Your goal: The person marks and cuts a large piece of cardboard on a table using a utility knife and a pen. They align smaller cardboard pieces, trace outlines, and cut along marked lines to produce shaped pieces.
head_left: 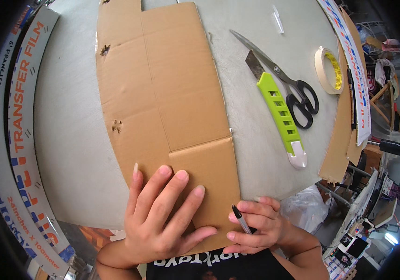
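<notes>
A long piece of brown cardboard (186, 88) lies on the grey table, its near end close to my body. Pencil-thin lines run along it, with a crease across its right part and several torn holes by its left edge. My left hand (162, 214) rests on the near part of the cardboard, fingers spread and pointing away. At the near right edge, my right hand (256, 224) grips a black pen (241, 218) between thumb and fingers, tip pointing up and left. The pen's lower part is hidden by the hand.
Right of the cardboard lie a green utility knife (279, 114) with its blade out, black-handled scissors (298, 91), a roll of masking tape (328, 70) and a white pen cap (278, 19). Long printed boxes (27, 116) stand along the left; cardboard strips (337, 144) border the right.
</notes>
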`<state>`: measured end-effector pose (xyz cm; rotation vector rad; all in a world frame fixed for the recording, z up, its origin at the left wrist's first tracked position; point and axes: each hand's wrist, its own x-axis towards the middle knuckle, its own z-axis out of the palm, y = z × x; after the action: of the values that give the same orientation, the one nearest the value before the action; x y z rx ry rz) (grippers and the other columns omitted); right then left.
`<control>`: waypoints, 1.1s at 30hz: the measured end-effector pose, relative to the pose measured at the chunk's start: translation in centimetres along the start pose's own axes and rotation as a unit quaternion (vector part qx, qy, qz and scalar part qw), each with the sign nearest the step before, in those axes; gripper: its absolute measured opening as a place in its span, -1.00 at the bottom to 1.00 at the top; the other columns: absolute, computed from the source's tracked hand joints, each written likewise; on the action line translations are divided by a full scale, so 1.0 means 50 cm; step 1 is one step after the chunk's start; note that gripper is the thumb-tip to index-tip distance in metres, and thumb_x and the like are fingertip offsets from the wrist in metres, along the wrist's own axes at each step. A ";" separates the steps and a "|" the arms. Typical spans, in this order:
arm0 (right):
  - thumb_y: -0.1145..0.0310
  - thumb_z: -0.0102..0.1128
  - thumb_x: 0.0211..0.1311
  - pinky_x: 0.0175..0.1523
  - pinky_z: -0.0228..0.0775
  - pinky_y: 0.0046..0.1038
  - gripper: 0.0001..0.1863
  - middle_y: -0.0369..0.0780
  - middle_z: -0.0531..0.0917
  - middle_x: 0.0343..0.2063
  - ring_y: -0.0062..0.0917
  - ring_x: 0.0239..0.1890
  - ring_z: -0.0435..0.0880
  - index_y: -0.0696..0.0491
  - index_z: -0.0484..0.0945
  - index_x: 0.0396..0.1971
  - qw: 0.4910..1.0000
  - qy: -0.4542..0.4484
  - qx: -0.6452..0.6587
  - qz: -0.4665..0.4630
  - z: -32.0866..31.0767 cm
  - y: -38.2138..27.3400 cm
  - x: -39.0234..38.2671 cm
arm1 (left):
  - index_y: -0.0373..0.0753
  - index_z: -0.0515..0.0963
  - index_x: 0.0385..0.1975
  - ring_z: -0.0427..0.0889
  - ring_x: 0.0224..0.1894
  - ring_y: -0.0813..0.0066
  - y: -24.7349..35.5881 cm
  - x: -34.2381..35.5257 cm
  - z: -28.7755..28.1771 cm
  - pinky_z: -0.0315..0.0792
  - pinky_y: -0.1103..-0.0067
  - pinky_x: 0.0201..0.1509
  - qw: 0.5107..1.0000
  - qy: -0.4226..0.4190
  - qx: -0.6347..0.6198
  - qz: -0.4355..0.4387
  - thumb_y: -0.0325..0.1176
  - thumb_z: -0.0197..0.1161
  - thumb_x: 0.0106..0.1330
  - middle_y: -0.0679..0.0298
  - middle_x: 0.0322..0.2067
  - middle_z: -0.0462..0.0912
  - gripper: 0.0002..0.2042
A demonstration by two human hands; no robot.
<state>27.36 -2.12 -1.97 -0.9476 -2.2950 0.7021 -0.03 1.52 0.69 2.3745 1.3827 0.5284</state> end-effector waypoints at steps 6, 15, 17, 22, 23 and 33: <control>-0.06 0.33 0.38 0.58 0.01 -0.23 -0.68 -0.40 0.71 0.07 -0.52 0.25 0.64 -0.33 0.61 0.04 1.000 0.004 -0.012 -0.010 0.002 0.004 0.002 | -0.20 0.64 0.12 0.46 0.34 -0.18 -0.002 -0.005 -0.002 0.17 -0.13 0.52 1.000 -0.022 0.014 -0.001 0.33 0.42 0.17 -0.05 0.22 0.55 -0.27; -0.06 0.29 0.42 0.59 0.00 -0.26 -0.69 -0.45 0.71 0.10 -0.61 0.25 0.62 -0.34 0.58 0.06 0.999 0.015 -0.019 -0.021 0.009 0.011 -0.001 | -0.06 0.74 0.07 0.55 0.30 -0.05 0.001 -0.010 0.005 0.14 -0.06 0.55 1.000 -0.005 0.018 -0.020 0.31 0.36 0.23 0.06 0.18 0.64 -0.39; -0.20 0.36 0.30 0.57 0.03 -0.22 -0.61 -0.50 0.70 0.03 -0.59 0.22 0.62 -0.42 0.60 0.03 0.998 0.002 -0.042 -0.036 0.006 0.015 -0.004 | -0.04 0.74 0.07 0.55 0.30 -0.04 0.002 -0.012 0.006 0.13 -0.05 0.55 1.000 -0.005 0.019 -0.022 0.32 0.36 0.23 0.06 0.18 0.64 -0.39; -0.28 0.40 0.23 0.56 0.05 -0.21 -0.57 -0.55 0.68 -0.01 -0.59 0.20 0.62 -0.49 0.60 0.03 0.998 -0.008 -0.057 -0.037 0.004 0.015 -0.005 | -0.12 0.60 0.15 0.47 0.34 -0.14 0.000 -0.016 0.000 0.17 -0.15 0.51 0.998 -0.038 0.040 -0.004 0.43 0.34 0.18 -0.04 0.25 0.52 -0.23; -0.28 0.40 0.23 0.56 0.06 -0.21 -0.57 -0.55 0.68 -0.01 -0.59 0.19 0.62 -0.49 0.60 0.03 0.998 -0.009 -0.058 -0.035 0.004 0.014 -0.006 | -0.12 0.60 0.15 0.47 0.34 -0.14 0.000 -0.016 0.000 0.17 -0.15 0.51 0.999 -0.037 0.040 -0.002 0.43 0.33 0.18 -0.04 0.25 0.51 -0.23; -0.30 0.44 0.17 0.55 0.06 -0.19 -0.50 -0.50 0.64 0.07 -0.53 0.24 0.57 -0.51 0.55 0.06 0.997 -0.027 -0.054 -0.040 0.000 0.014 -0.013 | -0.10 0.65 0.11 0.48 0.33 -0.12 -0.004 -0.012 0.000 0.17 -0.11 0.53 0.999 -0.019 0.033 0.006 0.41 0.38 0.15 -0.01 0.22 0.56 -0.26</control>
<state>28.08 -2.18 -2.64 -0.8881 -2.4243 0.5818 -0.47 1.08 0.50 2.4334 1.3891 0.4448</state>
